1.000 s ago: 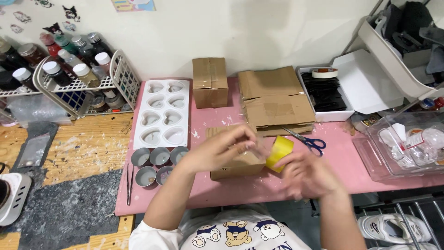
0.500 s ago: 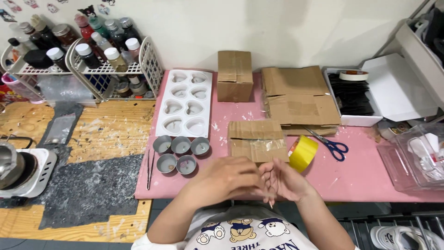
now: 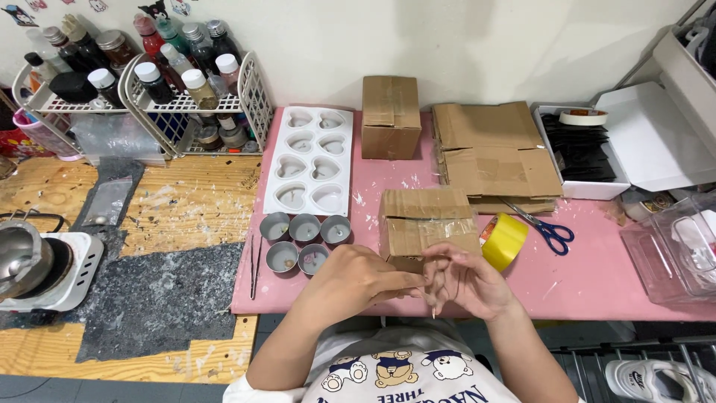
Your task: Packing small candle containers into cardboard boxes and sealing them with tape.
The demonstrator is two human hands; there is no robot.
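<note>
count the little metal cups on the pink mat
5. Three sit in a row below the heart mould: left, middle, right. Two sit in front: left, right, by the left hand, which may hide more.

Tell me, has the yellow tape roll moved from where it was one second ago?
Yes. The yellow tape roll left the right hand and now lies on the pink mat, beside the scissors.

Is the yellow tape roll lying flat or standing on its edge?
On edge, tilted: the yellow tape roll stands on the pink mat beside the small cardboard box, its open core facing left.
</note>
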